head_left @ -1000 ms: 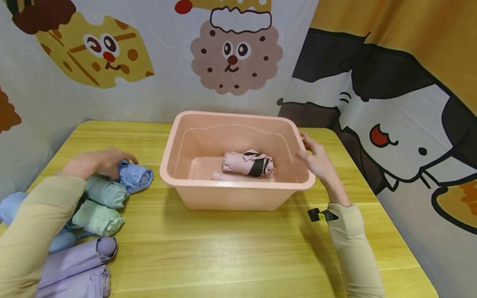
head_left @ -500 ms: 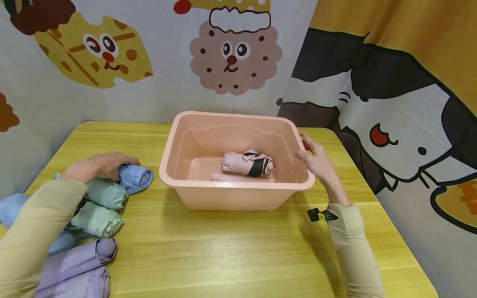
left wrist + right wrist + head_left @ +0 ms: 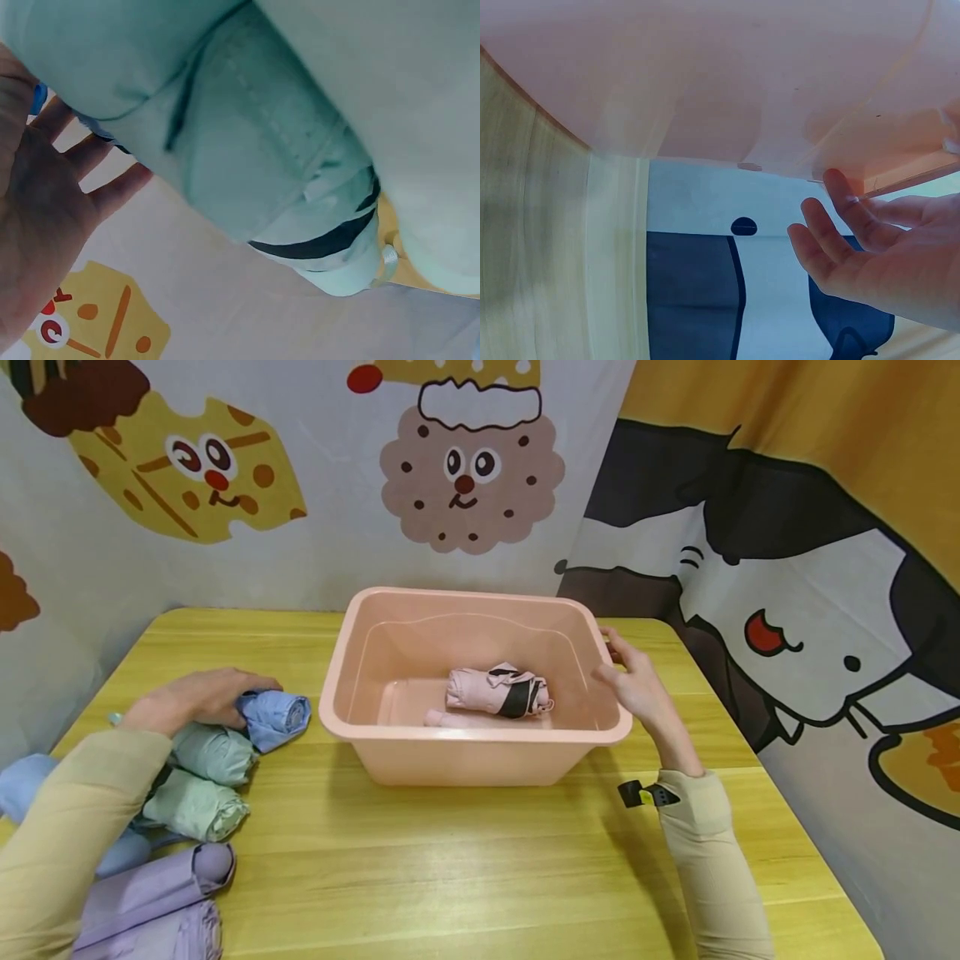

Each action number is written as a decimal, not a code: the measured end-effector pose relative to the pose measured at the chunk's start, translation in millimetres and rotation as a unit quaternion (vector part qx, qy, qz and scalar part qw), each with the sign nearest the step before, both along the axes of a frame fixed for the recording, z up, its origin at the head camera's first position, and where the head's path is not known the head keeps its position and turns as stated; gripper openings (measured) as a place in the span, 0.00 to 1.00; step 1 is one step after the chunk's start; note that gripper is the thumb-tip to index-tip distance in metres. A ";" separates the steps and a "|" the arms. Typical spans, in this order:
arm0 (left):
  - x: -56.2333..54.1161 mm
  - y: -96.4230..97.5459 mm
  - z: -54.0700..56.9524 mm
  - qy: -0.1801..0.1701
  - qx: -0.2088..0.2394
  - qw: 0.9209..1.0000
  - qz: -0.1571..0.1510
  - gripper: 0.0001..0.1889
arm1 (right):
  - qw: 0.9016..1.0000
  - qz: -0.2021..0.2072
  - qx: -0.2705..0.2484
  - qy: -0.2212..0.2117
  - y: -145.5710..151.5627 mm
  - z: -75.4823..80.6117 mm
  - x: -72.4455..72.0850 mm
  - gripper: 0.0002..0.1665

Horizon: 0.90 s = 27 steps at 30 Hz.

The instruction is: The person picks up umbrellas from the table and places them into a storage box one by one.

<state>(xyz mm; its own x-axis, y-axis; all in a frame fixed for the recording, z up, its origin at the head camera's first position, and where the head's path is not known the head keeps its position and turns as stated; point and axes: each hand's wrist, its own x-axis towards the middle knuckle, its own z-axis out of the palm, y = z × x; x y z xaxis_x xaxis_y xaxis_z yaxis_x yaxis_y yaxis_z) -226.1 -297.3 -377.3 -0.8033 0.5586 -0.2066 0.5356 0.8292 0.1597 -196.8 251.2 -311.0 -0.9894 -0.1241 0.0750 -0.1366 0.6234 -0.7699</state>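
In the head view my left hand (image 3: 198, 695) lies over a blue folded umbrella (image 3: 283, 714), gripping its left end; the underside of this grip is hidden. Beside it lie a teal folded umbrella (image 3: 216, 753) and a light green one (image 3: 201, 803). The left wrist view is mostly filled by green umbrella fabric (image 3: 262, 142), with fingers (image 3: 120, 191) stretched out beyond it. My right hand (image 3: 637, 683) touches the right rim of a pink plastic bin (image 3: 457, 760), its fingers loosely bent outside the wall. A pink and black folded umbrella (image 3: 495, 692) rests inside, alongside another pink item (image 3: 453, 719).
Two lilac folded umbrellas (image 3: 153, 897) sit at the table's near left, with rounded blue handles (image 3: 123, 852) behind them. The wooden table (image 3: 450, 877) ends at a cartoon-printed cloth (image 3: 322, 552) along the back and right.
The blue umbrella has shifted very slightly to the right under my left hand. My right hand stays at the bin's rim, and the bin's contents lie as before.
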 end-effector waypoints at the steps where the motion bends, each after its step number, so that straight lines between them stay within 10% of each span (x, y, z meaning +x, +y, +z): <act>1: 0.4 0.0 -0.1 0.007 0.000 1.000 -0.003 0.33 | 1.000 0.000 0.000 0.001 -0.1 0.0 0.1 0.37; 19: 9.1 2.4 15.0 0.140 -0.015 0.990 0.005 0.34 | 1.000 0.003 -0.007 -0.001 0.5 -1.2 1.2 0.37; 27: 14.1 -1.5 22.1 0.255 0.017 0.967 -0.006 0.38 | 1.000 0.002 -0.006 0.001 0.3 0.0 1.7 0.37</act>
<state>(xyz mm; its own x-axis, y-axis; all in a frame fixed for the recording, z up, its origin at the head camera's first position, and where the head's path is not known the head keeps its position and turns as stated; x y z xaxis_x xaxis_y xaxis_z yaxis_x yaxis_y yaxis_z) -212.0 -298.8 -355.2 -0.7888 0.5686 0.2335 0.5622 0.8209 -0.0999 -195.1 251.5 -311.0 -0.9889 -0.1266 0.0777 -0.1396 0.6133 -0.7774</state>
